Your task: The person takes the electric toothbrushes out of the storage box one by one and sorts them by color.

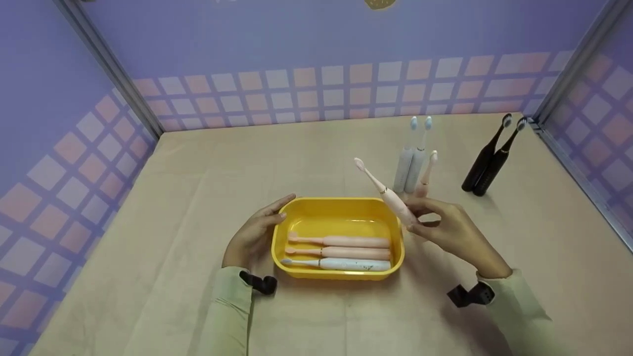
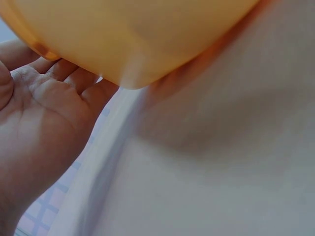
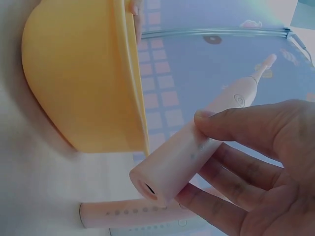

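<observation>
My left hand (image 1: 251,233) grips the left end of a yellow plastic bin (image 1: 341,275), thumb at the rim and fingers along the outer wall (image 2: 147,39). Inside lie two pink electric toothbrushes (image 1: 356,242) and one white electric toothbrush (image 1: 355,264), side by side with heads to the left. Above the bin's right rim, my right hand (image 1: 452,228) pinches another pink electric toothbrush (image 1: 397,205) between thumb and fingers. It tilts with its head up and to the left; its base (image 3: 147,187) shows in the right wrist view.
Behind my right hand stand a pink toothbrush (image 1: 424,185) and two grey-white toothbrushes (image 1: 409,168), all upright. Two black toothbrushes (image 1: 487,165) stand farther right. Tiled-pattern walls (image 1: 331,89) bound the cloth-covered table (image 1: 222,163) at the back and sides.
</observation>
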The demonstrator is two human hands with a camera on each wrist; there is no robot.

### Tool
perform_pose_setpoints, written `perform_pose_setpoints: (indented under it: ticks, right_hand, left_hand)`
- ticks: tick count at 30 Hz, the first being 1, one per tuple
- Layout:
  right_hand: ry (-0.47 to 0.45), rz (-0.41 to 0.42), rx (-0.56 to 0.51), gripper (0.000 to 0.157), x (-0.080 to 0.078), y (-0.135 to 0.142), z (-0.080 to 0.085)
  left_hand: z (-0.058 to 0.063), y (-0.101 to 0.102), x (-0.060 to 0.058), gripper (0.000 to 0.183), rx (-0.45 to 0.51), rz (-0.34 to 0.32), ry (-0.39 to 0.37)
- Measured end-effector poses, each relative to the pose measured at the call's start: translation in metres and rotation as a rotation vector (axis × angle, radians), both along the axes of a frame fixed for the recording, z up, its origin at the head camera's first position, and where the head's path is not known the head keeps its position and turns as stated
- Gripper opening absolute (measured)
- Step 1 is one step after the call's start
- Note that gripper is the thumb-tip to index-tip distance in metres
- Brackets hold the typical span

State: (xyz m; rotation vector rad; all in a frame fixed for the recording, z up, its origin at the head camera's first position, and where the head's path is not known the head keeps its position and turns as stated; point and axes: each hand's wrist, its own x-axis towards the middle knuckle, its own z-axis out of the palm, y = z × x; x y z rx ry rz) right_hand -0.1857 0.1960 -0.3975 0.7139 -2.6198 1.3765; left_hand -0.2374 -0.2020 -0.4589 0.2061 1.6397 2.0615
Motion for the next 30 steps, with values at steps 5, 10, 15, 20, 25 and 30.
perform_pose_setpoints:
  ticks: [5, 10, 15, 20, 25, 30]
  right_hand:
    - [0.005, -0.014, -0.004, 0.038, 0.002, 0.004, -0.003]
    - [0.030, -0.021, 0.003, 0.039, 0.001, 0.008, -0.002]
    - [0.038, -0.019, 0.016, 0.038, -0.001, 0.013, -0.002]
    - [0.050, 0.001, 0.012, 0.035, -0.005, 0.017, -0.005]
    - [0.044, 0.016, 0.014, 0.033, -0.008, 0.021, -0.008]
    - [0.017, 0.024, 0.007, 0.034, -0.013, 0.026, -0.012]
  left_hand:
    - [-0.002, -0.001, -0.001, 0.054, -0.007, -0.003, 0.010]
    - [-0.003, -0.001, -0.002, 0.055, -0.013, 0.000, 0.009]
    - [-0.002, -0.001, -0.001, 0.055, -0.011, -0.007, 0.010]
    - [-0.001, -0.002, 0.000, 0.056, -0.007, -0.025, 0.009]
    - [-0.001, -0.002, 0.000, 0.056, 0.013, -0.030, -0.003]
    - [-0.002, -0.003, -0.001, 0.056, 0.032, -0.033, -0.010]
